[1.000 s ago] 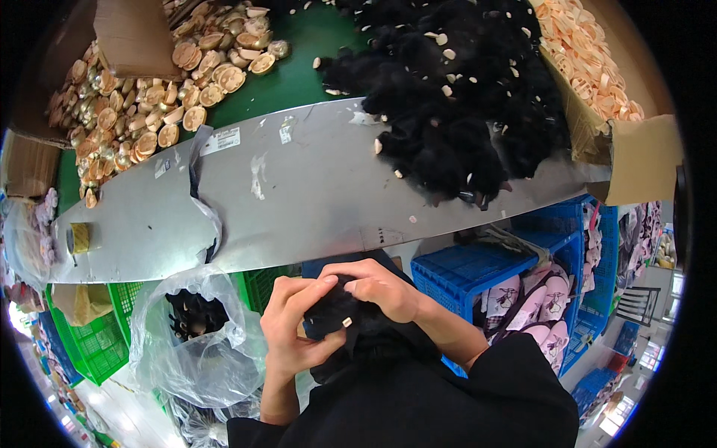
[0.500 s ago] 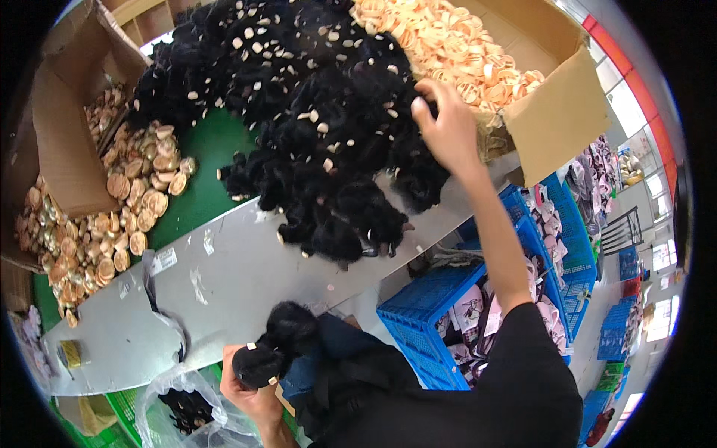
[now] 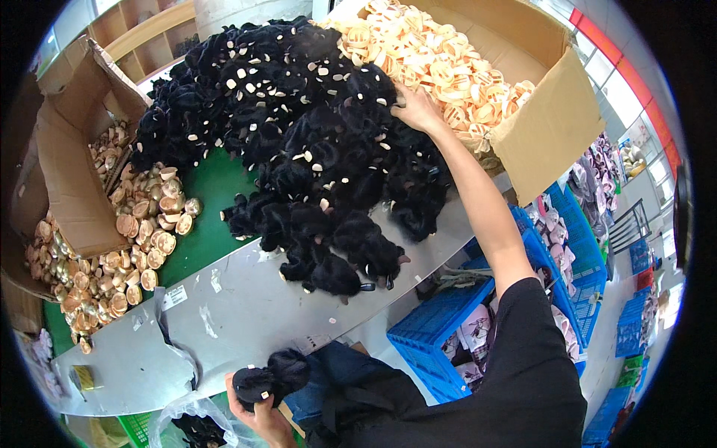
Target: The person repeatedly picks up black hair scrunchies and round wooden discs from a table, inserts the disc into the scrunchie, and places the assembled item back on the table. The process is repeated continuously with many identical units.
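Note:
My left hand (image 3: 263, 420), low in the head view, grips a small black plush toy (image 3: 258, 382), its thumb across the front. The toy has small pale tabs and a rounded, furry second part beside the thumb side. My right hand (image 3: 420, 110) is stretched out to the far edge of a heap of black plush pieces (image 3: 299, 142), beside a mass of pale orange plastic pieces (image 3: 441, 63). Its thumb and forefinger look apart, and I see nothing held between them. Small pale tabs dot the heap.
An open cardboard box (image 3: 549, 123) holds the orange pieces. At left, shiny gold-and-tan half-round pieces (image 3: 153, 224) spill from another cardboard box (image 3: 75, 172). The grey metal table edge (image 3: 246, 299) runs in front. Blue crates (image 3: 429, 336) with pink printed pieces stand at right; a clear plastic bag (image 3: 175, 418) hangs below.
My right hand has moved left and farther out, from beside the box corner to the heap's far edge. The left hand still holds the plush toy, with its thumb now showing. The view has shifted slightly.

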`<state>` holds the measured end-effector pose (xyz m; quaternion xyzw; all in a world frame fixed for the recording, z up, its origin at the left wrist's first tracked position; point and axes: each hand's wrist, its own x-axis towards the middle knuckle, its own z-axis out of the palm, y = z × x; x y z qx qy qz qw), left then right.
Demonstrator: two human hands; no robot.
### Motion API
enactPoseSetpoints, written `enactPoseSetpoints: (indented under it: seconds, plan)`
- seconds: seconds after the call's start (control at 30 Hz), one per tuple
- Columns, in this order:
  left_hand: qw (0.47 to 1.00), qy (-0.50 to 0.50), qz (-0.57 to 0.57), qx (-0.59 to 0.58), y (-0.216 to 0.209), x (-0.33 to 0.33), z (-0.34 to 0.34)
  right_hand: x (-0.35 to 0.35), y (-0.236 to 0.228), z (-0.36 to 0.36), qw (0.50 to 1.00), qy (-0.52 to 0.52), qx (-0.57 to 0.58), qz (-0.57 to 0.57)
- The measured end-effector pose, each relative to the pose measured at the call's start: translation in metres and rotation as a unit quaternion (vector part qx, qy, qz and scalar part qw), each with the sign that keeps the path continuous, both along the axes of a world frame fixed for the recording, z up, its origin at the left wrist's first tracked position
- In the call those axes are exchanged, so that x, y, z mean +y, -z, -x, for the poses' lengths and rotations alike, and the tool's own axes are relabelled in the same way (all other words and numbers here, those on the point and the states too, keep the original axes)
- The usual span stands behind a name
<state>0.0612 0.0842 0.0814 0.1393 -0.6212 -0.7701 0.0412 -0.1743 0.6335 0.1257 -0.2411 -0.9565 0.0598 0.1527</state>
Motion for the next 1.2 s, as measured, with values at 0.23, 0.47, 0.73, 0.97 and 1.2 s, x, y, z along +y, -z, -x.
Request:
enactPoseSetpoints:
  seconds: [0.23,0.47,0.73,0.97,1.2]
  plan:
    - [1.000,0.016,-0.001,-0.010,0.009,-0.002,-0.006,0.010,0.013,-0.004,0.989,-0.106,0.096,0.025]
    - [1.000,0.000,-0.018,-0.018,0.012,-0.012,-0.012,-0.031,0.012,-0.020,0.982,-0.118,0.058,-0.134]
    - [0.998,-0.005,-0.048,-0.031,0.039,-0.034,-0.017,-0.022,0.006,-0.064,0.960,-0.153,0.093,-0.216]
    - [0.998,-0.020,-0.051,-0.027,0.023,-0.021,-0.013,-0.029,-0.025,-0.078,0.989,-0.114,0.093,-0.015]
    - [0.996,0.057,0.064,0.035,0.010,-0.020,-0.005,-0.164,-0.031,-0.100,0.850,-0.272,0.196,0.406]
